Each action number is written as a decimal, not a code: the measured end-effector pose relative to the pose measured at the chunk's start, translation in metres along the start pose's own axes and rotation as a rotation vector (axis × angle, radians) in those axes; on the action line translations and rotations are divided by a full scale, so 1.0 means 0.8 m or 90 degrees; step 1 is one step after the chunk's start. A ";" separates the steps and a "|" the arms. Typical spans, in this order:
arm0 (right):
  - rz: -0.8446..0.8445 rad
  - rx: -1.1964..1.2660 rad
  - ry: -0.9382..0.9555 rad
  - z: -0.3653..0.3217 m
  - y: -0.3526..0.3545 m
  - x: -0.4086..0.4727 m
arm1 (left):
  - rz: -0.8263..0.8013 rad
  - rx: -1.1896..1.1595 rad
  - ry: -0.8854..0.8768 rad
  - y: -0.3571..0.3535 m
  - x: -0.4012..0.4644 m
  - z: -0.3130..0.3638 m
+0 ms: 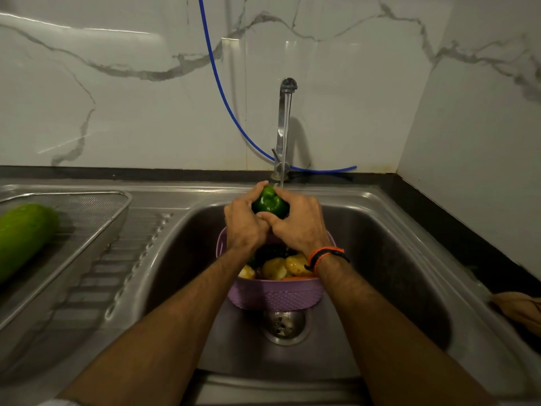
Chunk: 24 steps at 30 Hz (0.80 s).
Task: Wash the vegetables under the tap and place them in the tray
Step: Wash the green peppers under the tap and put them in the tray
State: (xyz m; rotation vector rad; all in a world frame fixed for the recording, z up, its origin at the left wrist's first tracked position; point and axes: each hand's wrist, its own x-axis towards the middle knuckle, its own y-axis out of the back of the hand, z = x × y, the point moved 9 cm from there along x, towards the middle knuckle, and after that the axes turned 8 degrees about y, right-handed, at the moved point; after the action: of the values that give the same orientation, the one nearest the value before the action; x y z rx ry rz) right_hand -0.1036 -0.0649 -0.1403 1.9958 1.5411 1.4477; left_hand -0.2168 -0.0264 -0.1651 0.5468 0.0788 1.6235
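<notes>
Both hands cup one green pepper (270, 203) under the thin stream falling from the steel tap (284, 124): the left hand (244, 222) curls round its left side, the right hand (298, 221) wraps its right side, thumb across the front. An orange and black band (325, 256) circles the right wrist. The pepper is glossy, smooth and lobed, held above a lilac plastic basket (275, 294) with a dotted, perforated wall, which sits in the brushed steel sink (380, 259) just behind the round drain (284, 325). Inside the basket lie more unwashed vegetables, among them lumpy yellow potatoes (282, 266) and something dark, hard to identify. To the left, on the ribbed draining board, a shallow wire mesh tray (96, 206) holds a large, pale green, smooth gourd (23, 238). This looks like the rinsing step for the pepper, early in the job. Next, the wet, slippery pepper probably needs a firm grip and a carry leftward into the tray, set down beside the gourd.
</notes>
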 end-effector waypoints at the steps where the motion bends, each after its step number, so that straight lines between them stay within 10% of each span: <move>1: 0.004 0.004 0.000 0.001 0.002 -0.001 | -0.002 -0.002 0.002 -0.001 -0.001 -0.001; 24: 0.060 -0.028 -0.025 0.002 0.017 -0.005 | -0.007 0.005 0.026 -0.007 0.000 -0.002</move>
State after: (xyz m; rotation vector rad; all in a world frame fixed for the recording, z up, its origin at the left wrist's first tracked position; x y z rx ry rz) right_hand -0.0940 -0.0738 -0.1339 2.0833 1.4048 1.4557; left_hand -0.2125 -0.0253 -0.1687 0.5184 0.1178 1.6251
